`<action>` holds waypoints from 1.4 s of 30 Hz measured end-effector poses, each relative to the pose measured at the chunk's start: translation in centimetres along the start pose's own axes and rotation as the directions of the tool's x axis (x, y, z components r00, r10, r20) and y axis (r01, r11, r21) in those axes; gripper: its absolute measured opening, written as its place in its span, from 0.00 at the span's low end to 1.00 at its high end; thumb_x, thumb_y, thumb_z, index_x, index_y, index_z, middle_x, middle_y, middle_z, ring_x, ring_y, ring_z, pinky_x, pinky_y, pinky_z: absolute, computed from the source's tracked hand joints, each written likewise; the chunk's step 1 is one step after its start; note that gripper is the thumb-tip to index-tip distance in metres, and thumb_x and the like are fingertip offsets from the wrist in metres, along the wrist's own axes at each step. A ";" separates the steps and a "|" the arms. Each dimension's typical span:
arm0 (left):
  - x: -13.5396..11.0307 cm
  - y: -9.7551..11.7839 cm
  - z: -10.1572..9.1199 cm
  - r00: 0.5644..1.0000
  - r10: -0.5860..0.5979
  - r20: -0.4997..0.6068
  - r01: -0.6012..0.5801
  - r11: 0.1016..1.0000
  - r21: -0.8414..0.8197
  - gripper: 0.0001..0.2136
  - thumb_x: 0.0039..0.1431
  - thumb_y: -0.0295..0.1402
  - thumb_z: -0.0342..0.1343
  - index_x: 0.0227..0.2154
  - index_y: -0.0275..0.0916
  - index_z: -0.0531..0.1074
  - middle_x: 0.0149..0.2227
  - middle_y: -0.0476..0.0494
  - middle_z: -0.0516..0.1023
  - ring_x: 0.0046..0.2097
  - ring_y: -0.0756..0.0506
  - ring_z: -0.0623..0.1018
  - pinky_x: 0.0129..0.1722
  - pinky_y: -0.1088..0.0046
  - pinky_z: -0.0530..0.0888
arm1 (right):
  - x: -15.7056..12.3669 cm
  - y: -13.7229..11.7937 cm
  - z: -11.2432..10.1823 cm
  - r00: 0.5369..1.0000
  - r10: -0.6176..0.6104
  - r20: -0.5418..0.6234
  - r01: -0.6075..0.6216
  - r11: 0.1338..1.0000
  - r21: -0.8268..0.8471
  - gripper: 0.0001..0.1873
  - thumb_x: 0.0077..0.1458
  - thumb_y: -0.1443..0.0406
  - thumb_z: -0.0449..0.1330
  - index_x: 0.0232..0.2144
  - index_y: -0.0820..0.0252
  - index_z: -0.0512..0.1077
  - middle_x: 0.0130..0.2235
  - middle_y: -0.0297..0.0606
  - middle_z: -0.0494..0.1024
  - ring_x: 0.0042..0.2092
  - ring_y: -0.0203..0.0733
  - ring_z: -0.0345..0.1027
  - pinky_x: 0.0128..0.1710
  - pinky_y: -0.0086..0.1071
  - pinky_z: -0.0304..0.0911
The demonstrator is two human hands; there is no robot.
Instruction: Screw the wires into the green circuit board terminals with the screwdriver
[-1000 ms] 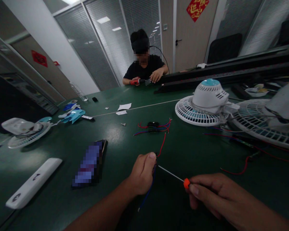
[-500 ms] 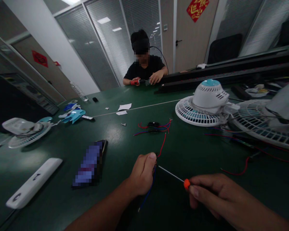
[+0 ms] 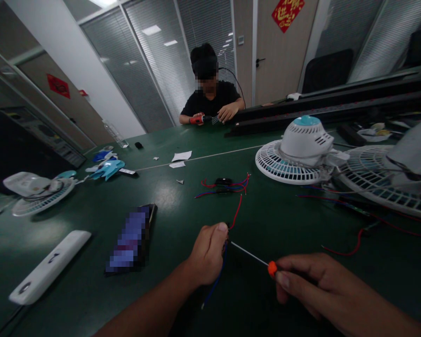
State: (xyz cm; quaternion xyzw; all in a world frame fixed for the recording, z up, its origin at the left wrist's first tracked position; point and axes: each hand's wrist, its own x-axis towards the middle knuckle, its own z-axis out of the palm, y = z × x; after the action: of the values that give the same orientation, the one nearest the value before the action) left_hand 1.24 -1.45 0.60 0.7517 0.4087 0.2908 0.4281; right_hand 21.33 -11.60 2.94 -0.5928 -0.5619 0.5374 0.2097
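Observation:
Above the green table, my left hand is closed around a small dark part, mostly hidden by the thumb and fingers. From that part a red wire sticks out upward and a blue wire hangs down. My right hand pinches a screwdriver by its orange handle. Its thin metal shaft points left, with the tip at or very near the part in my left hand; whether it touches I cannot tell. Beyond my hands lie black modules with red and blue wires.
White fan housings stand to the right, with loose wires in front. Left are a phone, a white power strip and a smaller fan. Paper scraps lie farther back. Across the table a person holds a red tool.

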 end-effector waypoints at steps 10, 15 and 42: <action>0.0 -0.1 0.0 1.000 0.008 0.013 -0.008 1.000 0.002 0.24 0.66 0.48 0.35 0.18 0.40 0.59 0.17 0.52 0.58 0.22 0.50 0.62 0.26 0.72 0.62 | -0.3 -0.6 0.0 0.998 -0.037 -0.053 0.033 0.997 -0.066 0.17 0.60 0.57 0.51 0.25 0.55 0.74 0.25 0.31 0.71 0.25 0.34 0.59 0.24 0.28 0.54; -0.1 -0.1 0.0 1.000 -0.017 -0.009 0.018 0.999 0.027 0.25 0.65 0.49 0.36 0.18 0.40 0.59 0.18 0.52 0.59 0.23 0.49 0.62 0.27 0.72 0.62 | -0.3 -0.6 -0.1 0.996 -0.049 -0.070 0.044 0.996 -0.083 0.16 0.59 0.57 0.52 0.25 0.55 0.75 0.25 0.31 0.72 0.26 0.35 0.62 0.24 0.28 0.55; 0.1 -0.1 0.0 0.999 0.033 0.022 -0.033 0.999 -0.015 0.23 0.67 0.44 0.36 0.18 0.40 0.58 0.17 0.53 0.57 0.21 0.50 0.61 0.25 0.72 0.59 | -0.5 0.1 0.0 0.999 0.006 -0.031 -0.007 0.999 -0.034 0.26 0.64 0.50 0.44 0.29 0.54 0.77 0.32 0.35 0.77 0.28 0.37 0.63 0.30 0.31 0.60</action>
State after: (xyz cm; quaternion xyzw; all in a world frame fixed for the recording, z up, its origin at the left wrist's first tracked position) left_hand 1.26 -1.37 0.47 0.7585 0.3894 0.2925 0.4331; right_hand 21.49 -12.06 3.05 -0.6065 -0.5656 0.5193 0.2066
